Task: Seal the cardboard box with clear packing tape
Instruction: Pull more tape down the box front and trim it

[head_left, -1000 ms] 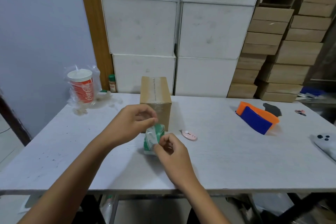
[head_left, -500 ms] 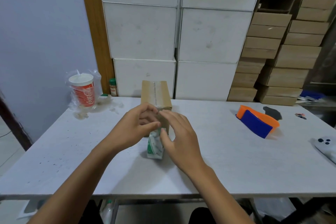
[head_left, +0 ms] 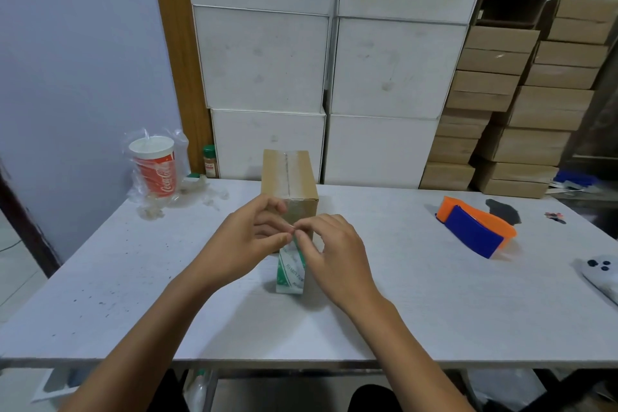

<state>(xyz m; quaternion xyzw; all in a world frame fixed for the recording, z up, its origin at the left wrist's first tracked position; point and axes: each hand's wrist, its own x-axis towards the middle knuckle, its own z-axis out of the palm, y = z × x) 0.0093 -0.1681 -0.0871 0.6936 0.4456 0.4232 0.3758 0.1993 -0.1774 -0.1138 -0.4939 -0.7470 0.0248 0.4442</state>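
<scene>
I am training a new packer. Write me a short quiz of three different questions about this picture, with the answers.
1. True or false: the cardboard box already has tape along its top seam.
2. What stands upright on the table just in front of the box?
3. The cola cup is: A) left of the box, B) right of the box.

Key: 1 true. 2 the tape roll, at which the left hand and right hand pinch. 3 A.

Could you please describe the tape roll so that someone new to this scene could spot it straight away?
On the white table, look just in front of the brown cardboard box. The tape roll stands on edge there between the left hand and right hand. Its green-and-white printing sets it apart.
</scene>
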